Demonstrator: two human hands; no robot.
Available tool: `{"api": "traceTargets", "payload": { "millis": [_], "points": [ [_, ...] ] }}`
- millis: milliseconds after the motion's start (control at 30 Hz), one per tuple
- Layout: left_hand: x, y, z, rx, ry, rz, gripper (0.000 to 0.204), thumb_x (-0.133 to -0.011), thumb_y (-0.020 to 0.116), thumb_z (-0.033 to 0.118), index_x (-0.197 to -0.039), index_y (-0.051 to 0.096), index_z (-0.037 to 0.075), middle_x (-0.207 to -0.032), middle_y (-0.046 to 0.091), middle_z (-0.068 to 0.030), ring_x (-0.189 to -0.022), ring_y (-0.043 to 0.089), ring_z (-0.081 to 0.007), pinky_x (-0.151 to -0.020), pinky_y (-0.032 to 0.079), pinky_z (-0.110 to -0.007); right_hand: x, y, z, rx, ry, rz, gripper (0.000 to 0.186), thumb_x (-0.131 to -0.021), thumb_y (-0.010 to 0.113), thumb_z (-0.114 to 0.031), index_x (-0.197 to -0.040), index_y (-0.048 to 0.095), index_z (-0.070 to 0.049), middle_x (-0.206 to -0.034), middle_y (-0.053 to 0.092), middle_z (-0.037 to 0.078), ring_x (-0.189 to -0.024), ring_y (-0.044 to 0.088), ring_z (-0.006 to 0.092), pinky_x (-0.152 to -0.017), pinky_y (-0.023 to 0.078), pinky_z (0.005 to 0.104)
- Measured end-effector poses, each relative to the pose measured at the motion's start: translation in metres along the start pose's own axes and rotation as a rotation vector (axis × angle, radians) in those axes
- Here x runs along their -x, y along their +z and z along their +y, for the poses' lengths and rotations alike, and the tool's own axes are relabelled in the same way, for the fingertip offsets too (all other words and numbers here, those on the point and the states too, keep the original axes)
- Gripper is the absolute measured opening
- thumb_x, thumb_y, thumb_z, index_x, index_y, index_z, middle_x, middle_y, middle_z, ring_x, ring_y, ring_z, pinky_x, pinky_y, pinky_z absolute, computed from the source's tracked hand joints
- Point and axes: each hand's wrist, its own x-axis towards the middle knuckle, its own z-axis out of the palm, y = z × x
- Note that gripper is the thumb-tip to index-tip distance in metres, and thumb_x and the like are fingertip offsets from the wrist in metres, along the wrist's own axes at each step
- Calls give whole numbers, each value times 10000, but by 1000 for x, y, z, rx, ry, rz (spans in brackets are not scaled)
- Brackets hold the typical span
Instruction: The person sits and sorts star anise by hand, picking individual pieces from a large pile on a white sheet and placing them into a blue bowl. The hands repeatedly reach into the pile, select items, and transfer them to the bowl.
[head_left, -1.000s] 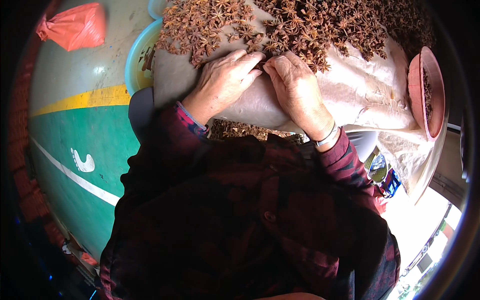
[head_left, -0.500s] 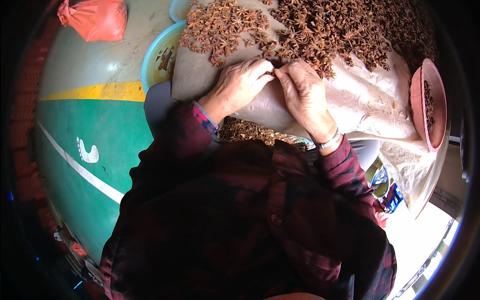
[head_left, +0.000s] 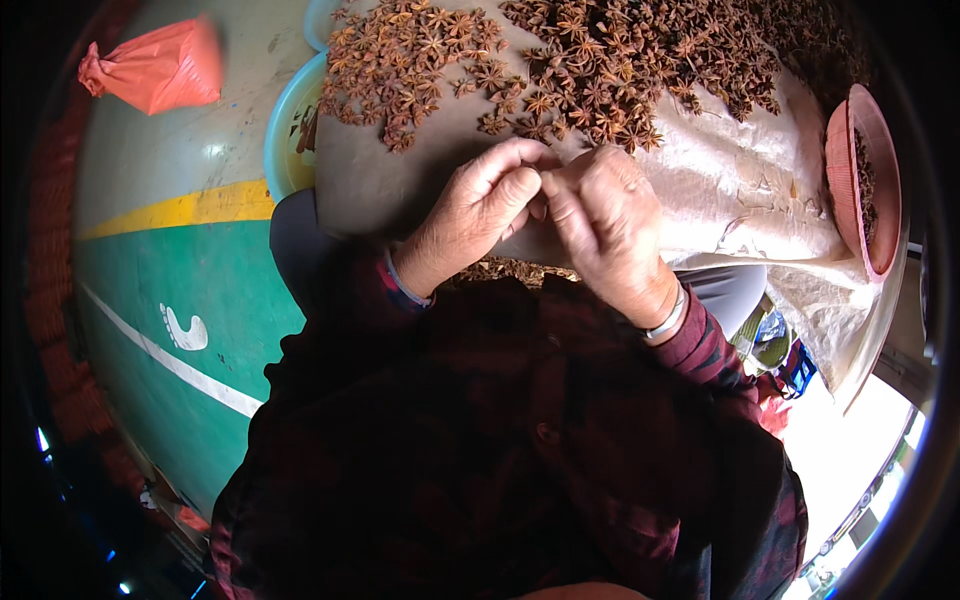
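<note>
My left hand [head_left: 478, 205] and my right hand [head_left: 612, 225] meet fingertip to fingertip over the near edge of a table with a pale sheet [head_left: 370, 185]. Both are closed, thumbs pressed against curled fingers. Whatever sits between the fingertips is too small and covered to make out. Just beyond my right hand spreads a large heap of brown star anise [head_left: 640, 65]. A looser, lighter patch of star anise [head_left: 405, 65] lies beyond my left hand, with bare sheet between the two.
At the right edge of the table stands a pink basket [head_left: 841, 185] with dark bits inside. A light-blue basin [head_left: 274, 135] is at the table's left. An orange-red bag [head_left: 160, 65] lies on the floor, far left. Dry brown pieces [head_left: 505, 270] show below the near edge.
Both hands have come back toward my body, away from the star anise heap, still joined at the fingertips. The whole view has shifted slightly.
</note>
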Motion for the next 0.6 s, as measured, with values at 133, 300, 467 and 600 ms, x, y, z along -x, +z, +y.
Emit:
{"api": "traceTargets", "payload": {
  "millis": [133,300,467,600],
  "points": [
    [3,-3,-1,-39,34,-52,547,-1101,432,477,-1287,575,-17,-854,550,22,-690,468,-37,-607,399,-203,-5,0,2,167,-136,1,116,-815,746,28,-878,666,-26,-810,621,93,-721,604,279,-661,474,393],
    [3,5,0,-37,-46,-71,426,-1104,485,394,-1205,610,0,-817,541,24,-673,452,-37,-595,384,-200,6,4,-5,-62,98,54,65,-907,710,-56,-869,657,-51,-769,632,80,-683,643,240,-642,519,361],
    [11,22,-1,122,-126,-79,262,-1105,514,279,-1041,616,45,-794,568,16,-622,442,-36,-535,350,-203,23,-3,-10,-674,552,83,145,-1040,615,-87,-907,630,-33,-792,686,21,-715,612,54,-669,510,235],
    [17,32,-4,303,-110,-10,146,-1060,563,170,-1035,635,46,-860,635,-13,-591,476,-39,-496,339,-203,30,-5,-14,-800,573,138,124,-1051,603,-91,-937,612,-44,-802,684,34,-730,604,55,-675,487,208]
  ]
}}
